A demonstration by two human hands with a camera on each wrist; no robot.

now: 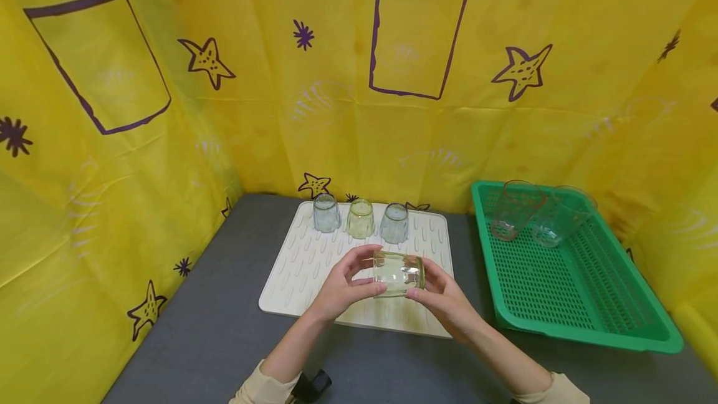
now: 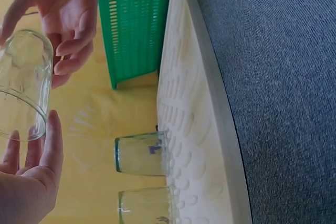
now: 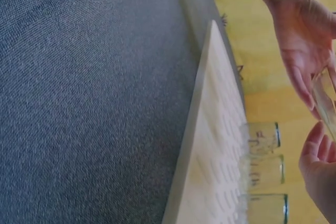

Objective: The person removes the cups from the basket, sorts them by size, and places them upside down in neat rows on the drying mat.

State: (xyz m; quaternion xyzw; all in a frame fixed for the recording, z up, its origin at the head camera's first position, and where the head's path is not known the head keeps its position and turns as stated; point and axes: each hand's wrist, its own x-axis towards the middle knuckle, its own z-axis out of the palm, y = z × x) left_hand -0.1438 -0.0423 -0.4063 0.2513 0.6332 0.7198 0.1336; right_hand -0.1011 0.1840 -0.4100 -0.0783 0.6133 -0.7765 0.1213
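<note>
The left hand (image 1: 346, 284) and the right hand (image 1: 447, 301) together hold one pale yellow-green glass (image 1: 397, 274), which lies on its side in the air above the mat (image 1: 300, 270). The left thumb and fingers pinch its left end, while the right thumb and fingers, also bent, grip its right end. Farther back on the mat, three glasses (image 1: 360, 220) stand in a row, and the green basket (image 1: 538, 282) at the right contains two clear glasses (image 1: 512, 214).
</note>
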